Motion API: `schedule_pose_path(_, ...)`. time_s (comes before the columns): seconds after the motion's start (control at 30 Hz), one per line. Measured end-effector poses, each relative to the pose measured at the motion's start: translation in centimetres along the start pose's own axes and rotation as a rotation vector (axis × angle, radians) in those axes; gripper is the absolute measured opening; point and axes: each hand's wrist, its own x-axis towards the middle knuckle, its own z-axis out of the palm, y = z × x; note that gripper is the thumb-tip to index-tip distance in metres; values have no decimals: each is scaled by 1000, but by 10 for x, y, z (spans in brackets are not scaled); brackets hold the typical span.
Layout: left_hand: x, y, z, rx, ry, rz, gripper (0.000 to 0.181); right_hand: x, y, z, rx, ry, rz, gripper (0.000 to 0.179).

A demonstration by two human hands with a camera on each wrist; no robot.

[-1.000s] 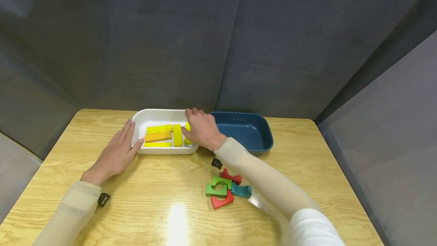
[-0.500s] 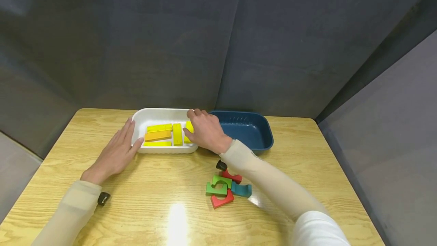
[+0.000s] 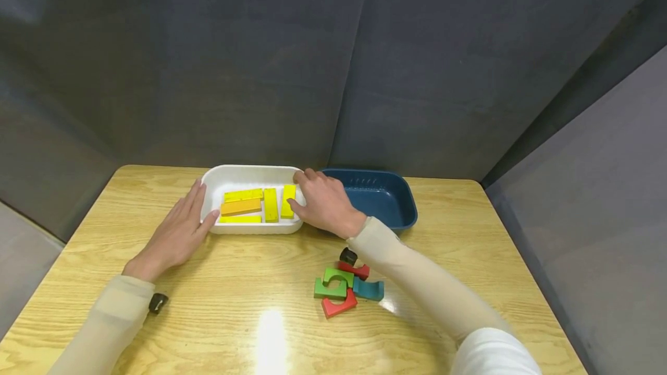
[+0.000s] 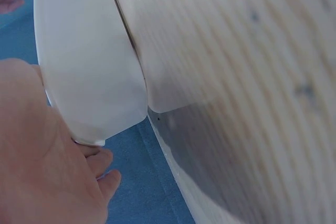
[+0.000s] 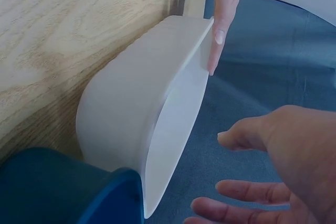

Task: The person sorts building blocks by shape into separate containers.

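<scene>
A white plastic tray (image 3: 250, 171) sits at the back of the table with several yellow blocks (image 3: 271, 205) and an orange block (image 3: 241, 207) lying in it. Straight fingers of my left hand (image 3: 177, 230) rest against the tray's left end, thumb over the rim. My right hand (image 3: 328, 201) is above the tray's right end, beside the rightmost yellow block (image 3: 288, 201). In the right wrist view, the fingers of that right hand (image 5: 283, 166) are spread apart and hold nothing. The blocks are hidden from both wrist views.
A dark blue tray (image 3: 410, 201) adjoins the white one on its right, partly behind my right hand. In front lie two green arch blocks (image 3: 329, 290), two red arch blocks (image 3: 339, 307) and a teal arch block (image 3: 369, 290). Dark grey cloth (image 3: 250, 62) hangs behind the table.
My right hand has moved slightly right, away from the rightmost yellow block, which now shows fully. The left hand and the blocks have stayed in place.
</scene>
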Motion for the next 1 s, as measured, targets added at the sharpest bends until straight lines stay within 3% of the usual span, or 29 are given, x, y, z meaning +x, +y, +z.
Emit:
schedule_pose_path(0.37, 0, 1, -2, 16, 2, 1, 84, -16, 15, 0, 105, 8, -19, 46)
schedule_pose_path(0.6, 0, -1, 0, 12, 4, 4, 83, -28, 27, 0, 97, 59, -54, 42)
schedule_pose_path(1.0, -1, -2, -2, 14, 11, 9, 83, -51, 51, 1, 127, 98, 0, 43)
